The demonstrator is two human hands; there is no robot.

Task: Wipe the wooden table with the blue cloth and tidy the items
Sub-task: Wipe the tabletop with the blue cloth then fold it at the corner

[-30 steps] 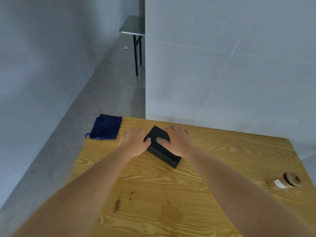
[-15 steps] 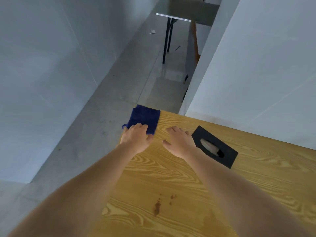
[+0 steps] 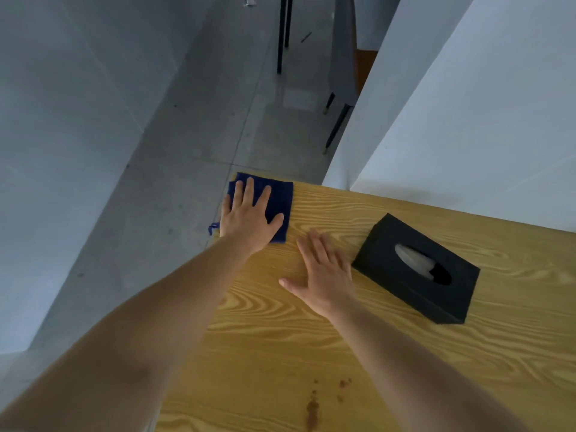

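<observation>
On the wooden surface [image 3: 405, 353] a black tissue box [image 3: 417, 269] sits right of the flat, spread right hand [image 3: 324, 272], while the left hand [image 3: 247, 213] presses fingers-spread on the blue cloth [image 3: 279, 201] at the far-left corner, near dark stains [image 3: 313, 410].

A bare, plain indoor room, more like an empty office or test space than a home. Smooth pale grey walls [image 3: 62, 120] meet a grey concrete floor [image 3: 193, 126]. A wood-grain bench [image 3: 343, 353] stands against a white partition [image 3: 467, 120]. Thin black furniture legs [image 3: 282, 32] stand further back. There are no decorations.
</observation>
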